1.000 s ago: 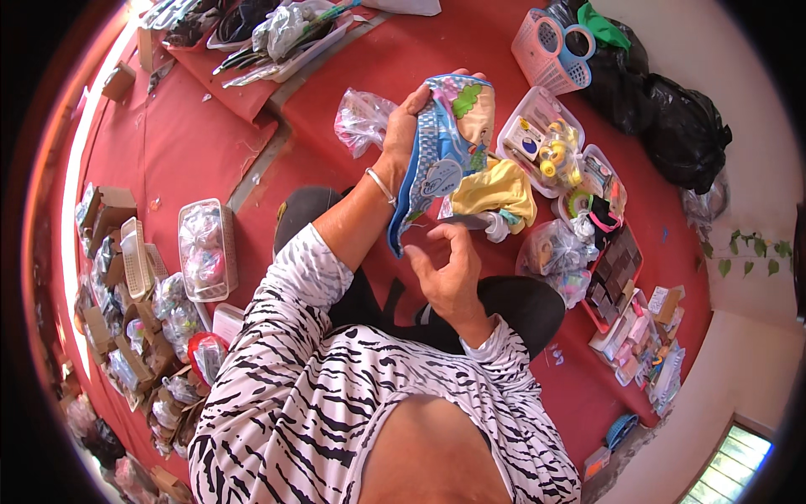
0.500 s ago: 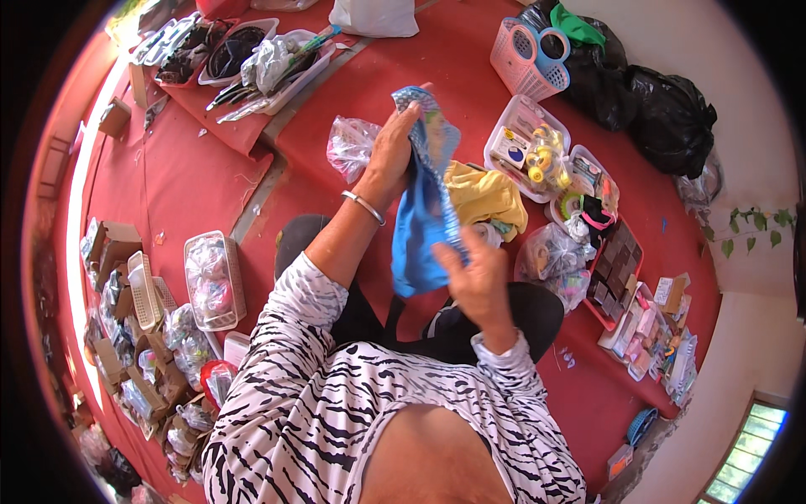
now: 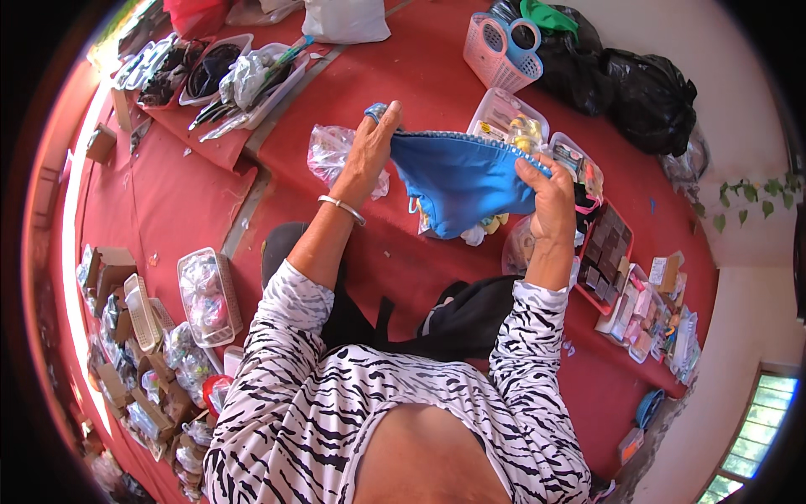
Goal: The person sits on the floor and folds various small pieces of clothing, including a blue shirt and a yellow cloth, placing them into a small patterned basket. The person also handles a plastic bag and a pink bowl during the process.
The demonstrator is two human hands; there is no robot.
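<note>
Head view shows you seated on a red floor covering (image 3: 395, 92), both arms raised in front of you. Your left hand (image 3: 367, 155) is closed on the left end of a blue cloth pouch (image 3: 462, 181), thumb and fingers pinching its beaded upper edge. Your right hand (image 3: 550, 197) grips the right end of the same edge, fingers curled over the rim. The pouch hangs stretched between the two hands, held in the air above the floor covering, its lower part sagging to a rounded point.

A silver bangle (image 3: 342, 208) sits on your left wrist. Just behind the left hand lies a clear plastic bag (image 3: 323, 151) with small items. Beyond the pouch stand clear plastic boxes (image 3: 504, 118) of small coloured goods, and farther back a pink basket (image 3: 497, 50) beside black bags (image 3: 638, 84). To your left rests a clear lidded container (image 3: 207, 296).
</note>
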